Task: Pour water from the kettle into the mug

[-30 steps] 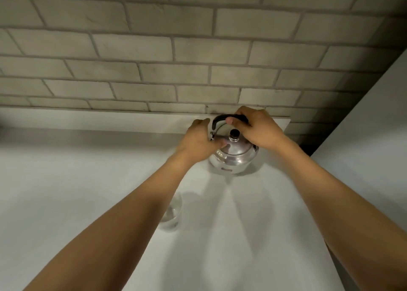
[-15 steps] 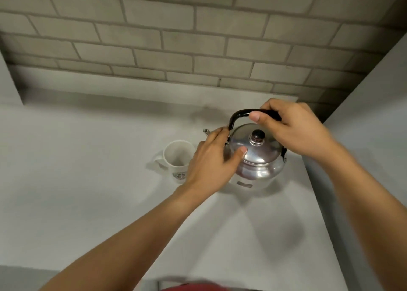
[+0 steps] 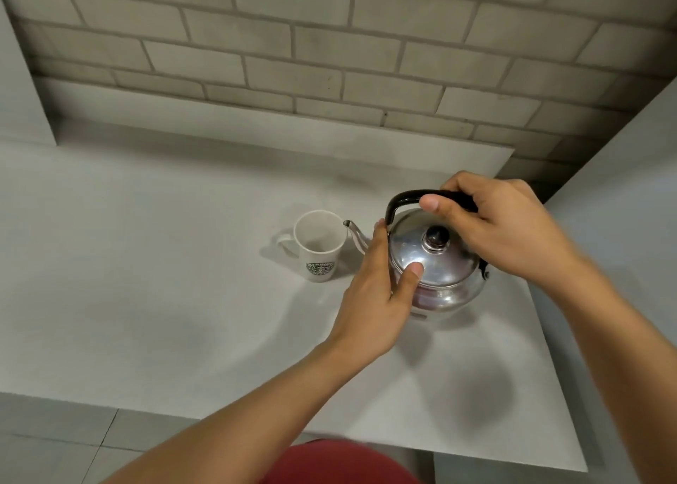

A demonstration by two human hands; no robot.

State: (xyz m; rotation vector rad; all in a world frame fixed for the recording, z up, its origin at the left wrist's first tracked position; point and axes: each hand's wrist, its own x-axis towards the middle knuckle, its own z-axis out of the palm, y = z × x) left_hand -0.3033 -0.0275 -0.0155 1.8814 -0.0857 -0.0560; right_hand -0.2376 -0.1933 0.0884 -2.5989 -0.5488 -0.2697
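Beside mug (image 3: 319,244), both hands on kettle (image 3: 437,267)

The only marking is on the white mug (image 3: 319,243): a round dark green emblem (image 3: 320,268) printed low on the side that faces the camera. A ring of pale lettering runs around its edge, with a pale figure in the middle (the letters are too small and blurred to read, so no brand can be told for sure). Nothing else carries readable text, numbers or signs.
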